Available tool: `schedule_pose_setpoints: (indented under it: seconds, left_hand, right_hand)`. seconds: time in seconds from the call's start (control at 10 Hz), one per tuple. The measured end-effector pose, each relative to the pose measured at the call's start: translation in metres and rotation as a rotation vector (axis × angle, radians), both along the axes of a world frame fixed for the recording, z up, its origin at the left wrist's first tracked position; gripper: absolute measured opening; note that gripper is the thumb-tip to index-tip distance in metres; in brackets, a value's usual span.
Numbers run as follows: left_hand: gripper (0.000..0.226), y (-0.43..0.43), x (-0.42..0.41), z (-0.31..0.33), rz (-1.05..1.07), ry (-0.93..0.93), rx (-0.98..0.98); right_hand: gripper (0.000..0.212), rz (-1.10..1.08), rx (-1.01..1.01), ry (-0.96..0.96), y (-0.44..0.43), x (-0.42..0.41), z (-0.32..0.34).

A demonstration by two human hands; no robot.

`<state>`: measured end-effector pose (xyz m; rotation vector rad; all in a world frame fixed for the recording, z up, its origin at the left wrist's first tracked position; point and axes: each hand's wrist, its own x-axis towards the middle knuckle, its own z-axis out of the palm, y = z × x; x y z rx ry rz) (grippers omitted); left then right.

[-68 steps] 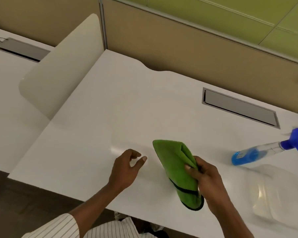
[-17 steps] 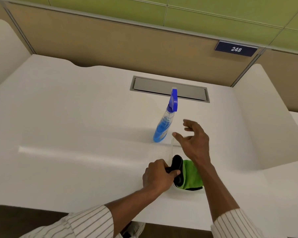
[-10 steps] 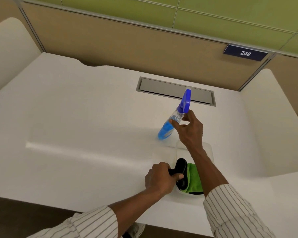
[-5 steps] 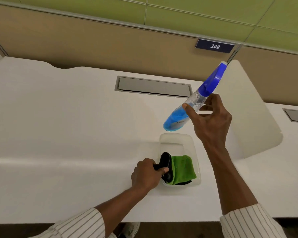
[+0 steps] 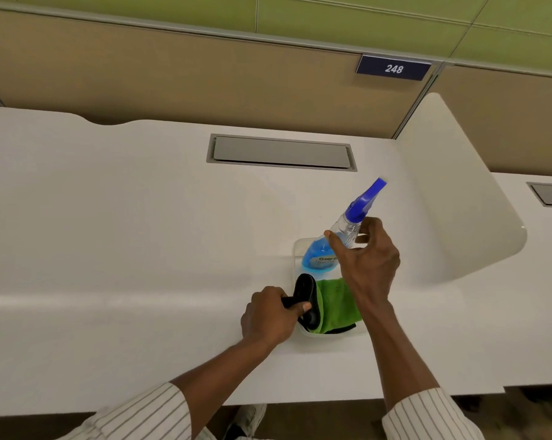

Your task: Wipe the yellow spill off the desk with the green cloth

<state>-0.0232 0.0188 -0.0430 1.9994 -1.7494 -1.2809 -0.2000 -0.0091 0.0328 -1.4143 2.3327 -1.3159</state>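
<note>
Office cubicle: partition [image 5: 173,68], numbered plate [image 5: 394,69]

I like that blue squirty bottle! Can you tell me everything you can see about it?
The spray bottle has a clear plastic body, partly filled with blue liquid, a small label low on its side, and a bright blue trigger top. It is tilted, top pointing up and to the right, base low over the far end of the clear tub. The right hand grips it around the neck. Whether the base touches the tub, or the green cloth beside it, cannot be told.

Spray bottle [image 5: 338,246], seemingly over tub [image 5: 295,249]
</note>
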Motion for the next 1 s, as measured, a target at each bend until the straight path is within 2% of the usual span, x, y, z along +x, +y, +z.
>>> schedule_pose_setpoints:
  seconds: [0.4,0.7,1.0]
  left_hand:
    - [0.042,0.001,0.0,-0.002,-0.011,-0.018,-0.008]
    - [0.046,0.002,0.0,0.0,-0.024,-0.049,-0.018]
    - [0.071,-0.004,0.019,0.003,-0.075,-0.1,0.065]
  right_hand:
    - [0.062,-0.037,0.06,-0.002,-0.001,0.007,-0.026]
    - [0.073,-0.089,0.027,-0.027,0.002,0.018,-0.034]
    - [0.082,-0.107,0.114,-0.082,0.025,0.03,-0.03]
